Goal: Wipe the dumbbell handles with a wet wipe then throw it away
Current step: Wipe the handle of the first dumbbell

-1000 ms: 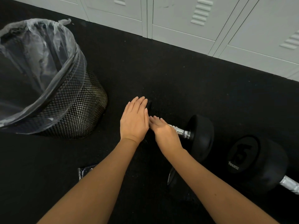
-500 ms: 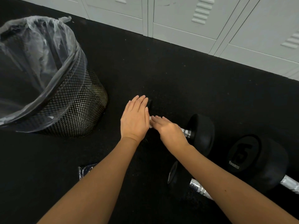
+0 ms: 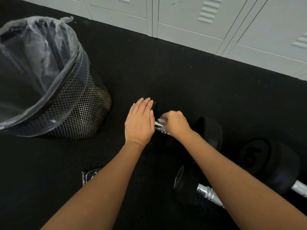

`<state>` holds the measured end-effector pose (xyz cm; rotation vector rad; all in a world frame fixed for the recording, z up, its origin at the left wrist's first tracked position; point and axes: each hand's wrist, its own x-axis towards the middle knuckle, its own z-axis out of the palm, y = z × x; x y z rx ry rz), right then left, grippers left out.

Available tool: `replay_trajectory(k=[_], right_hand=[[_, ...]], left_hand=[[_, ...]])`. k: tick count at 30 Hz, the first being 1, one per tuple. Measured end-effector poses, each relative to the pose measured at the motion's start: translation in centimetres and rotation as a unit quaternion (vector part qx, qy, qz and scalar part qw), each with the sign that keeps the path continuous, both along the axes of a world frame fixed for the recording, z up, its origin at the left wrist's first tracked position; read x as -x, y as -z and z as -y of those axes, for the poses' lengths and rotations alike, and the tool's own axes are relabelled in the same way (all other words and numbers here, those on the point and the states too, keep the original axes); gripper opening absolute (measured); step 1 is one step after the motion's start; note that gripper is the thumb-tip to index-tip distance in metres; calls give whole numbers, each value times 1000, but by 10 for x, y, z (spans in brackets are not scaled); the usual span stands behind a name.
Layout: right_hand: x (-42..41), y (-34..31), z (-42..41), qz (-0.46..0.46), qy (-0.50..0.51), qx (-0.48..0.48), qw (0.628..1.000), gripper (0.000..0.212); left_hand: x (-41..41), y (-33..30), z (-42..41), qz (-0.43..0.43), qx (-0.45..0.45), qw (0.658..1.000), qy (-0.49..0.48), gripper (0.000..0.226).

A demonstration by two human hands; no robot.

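The left hand [image 3: 140, 121] is lying flat with straight fingers on the near dumbbell's [image 3: 208, 130] black head, likely steadying it. The right hand [image 3: 176, 122] is pinching a small white wipe [image 3: 162, 120] against the shiny handle [image 3: 160, 128], rubbing it. The lined bin [image 3: 54, 90] is waiting nearby.

You have three dumbbells on the floor — one [image 3: 207, 130] under your hands, one [image 3: 206, 194] nearest you, and one marked 5 [image 3: 272, 165] at the right. There is one mesh bin [image 3: 74, 113] with one clear liner [image 3: 41, 55], one white wipe [image 3: 162, 120], one dark packet [image 3: 88, 175] — and two hands: left [image 3: 140, 123], right [image 3: 176, 122].
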<state>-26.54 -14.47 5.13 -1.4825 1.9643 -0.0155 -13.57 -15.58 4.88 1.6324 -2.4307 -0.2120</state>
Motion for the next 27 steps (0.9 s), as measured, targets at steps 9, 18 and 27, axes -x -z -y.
replay_trajectory(k=[9, 18, 27], right_hand=[[3, -5, 18, 111, 14, -62, 992, 29], [2, -6, 27, 99, -18, -60, 993, 28], [-7, -12, 22, 8, -58, -55, 997, 34]], left_hand=[[0, 0, 0, -11, 11, 1000, 2, 51], [-1, 2, 1, -18, 19, 1000, 2, 49], [-1, 2, 1, -9, 17, 1000, 3, 49]])
